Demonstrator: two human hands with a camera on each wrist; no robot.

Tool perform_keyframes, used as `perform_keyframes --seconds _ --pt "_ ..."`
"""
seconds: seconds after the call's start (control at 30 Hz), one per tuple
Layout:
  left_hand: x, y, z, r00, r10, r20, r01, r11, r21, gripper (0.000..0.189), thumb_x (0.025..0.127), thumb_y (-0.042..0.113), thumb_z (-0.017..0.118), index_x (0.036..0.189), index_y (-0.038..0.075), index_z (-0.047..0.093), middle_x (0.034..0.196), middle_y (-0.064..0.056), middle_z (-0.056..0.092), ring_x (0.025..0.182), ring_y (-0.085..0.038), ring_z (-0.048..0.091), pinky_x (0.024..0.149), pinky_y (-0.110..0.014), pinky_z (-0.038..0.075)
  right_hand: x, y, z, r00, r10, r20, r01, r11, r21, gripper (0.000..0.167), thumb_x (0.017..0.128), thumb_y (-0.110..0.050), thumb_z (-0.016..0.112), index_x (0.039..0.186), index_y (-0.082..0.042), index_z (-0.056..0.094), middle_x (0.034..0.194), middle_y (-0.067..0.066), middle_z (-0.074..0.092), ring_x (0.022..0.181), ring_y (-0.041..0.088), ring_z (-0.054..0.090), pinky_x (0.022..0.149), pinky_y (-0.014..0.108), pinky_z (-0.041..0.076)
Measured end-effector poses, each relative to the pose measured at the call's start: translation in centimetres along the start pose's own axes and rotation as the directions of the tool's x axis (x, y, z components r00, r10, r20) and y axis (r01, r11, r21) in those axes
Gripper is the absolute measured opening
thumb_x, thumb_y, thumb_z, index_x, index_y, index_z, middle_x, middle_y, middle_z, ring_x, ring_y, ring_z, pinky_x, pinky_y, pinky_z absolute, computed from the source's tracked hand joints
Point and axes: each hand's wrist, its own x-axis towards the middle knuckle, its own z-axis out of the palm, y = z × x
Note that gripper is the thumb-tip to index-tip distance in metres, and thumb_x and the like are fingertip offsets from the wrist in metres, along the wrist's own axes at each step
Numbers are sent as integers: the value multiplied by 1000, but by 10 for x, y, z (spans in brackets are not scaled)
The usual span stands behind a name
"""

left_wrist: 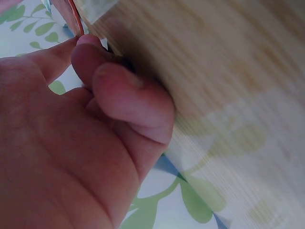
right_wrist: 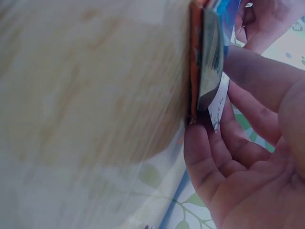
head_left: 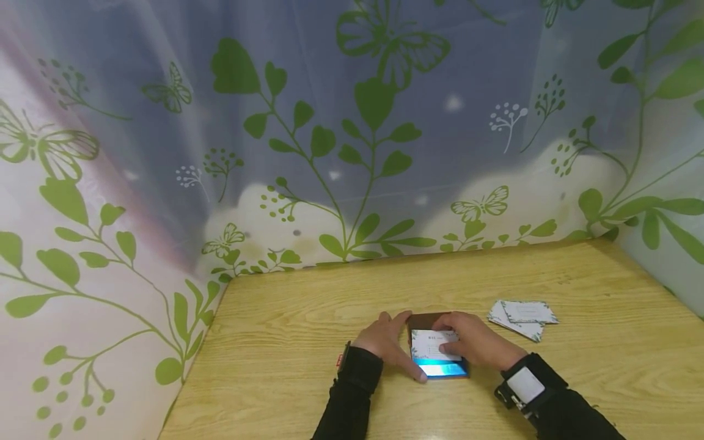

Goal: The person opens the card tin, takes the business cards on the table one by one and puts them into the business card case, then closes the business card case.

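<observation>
A flat rectangular case point(head_left: 440, 370) lies on the table, dark at its far end and shiny blue and white at its near end; an orange edge point(right_wrist: 194, 62) shows in the right wrist view. My left hand point(head_left: 385, 342) holds the case's left side, thumb at the near corner and fingers at the far one. Over the case lies a white printed card point(head_left: 426, 343) with leaf decoration. My right hand point(head_left: 478, 342) pinches this card, thumb on top; in the right wrist view its fingers point(right_wrist: 202, 148) curl near the case's edge. What lies beneath the card is hidden.
Several similar white cards point(head_left: 522, 318) lie loosely overlapped to the right of my right hand. The wooden table point(head_left: 275, 342) meets a leaf-and-butterfly patterned curtain point(head_left: 308, 201) at the back and both sides.
</observation>
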Motion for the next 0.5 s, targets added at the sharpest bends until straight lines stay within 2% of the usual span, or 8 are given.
perform_keyframes --seconds 0.23,0.5 --pt "1 -1 0 1000 -7 13 8 1000 -14 130 52 57 101 162 30 37 142 -14 49 117 -32 61 88 -47 56 -1 0 -2 999 -51 -3 51 999 -6 22 89 -5 80 110 -3 75 107 3 71 103 25 65 88 48 55" --pt "0 -1 0 1000 -2 19 2 1000 -18 130 52 56 101 162 30 37 145 -14 48 119 -32 59 90 -47 56 -2 0 -2 999 -23 25 23 1000 8 25 88 -5 81 112 -2 75 106 2 71 101 22 65 87 45 55"
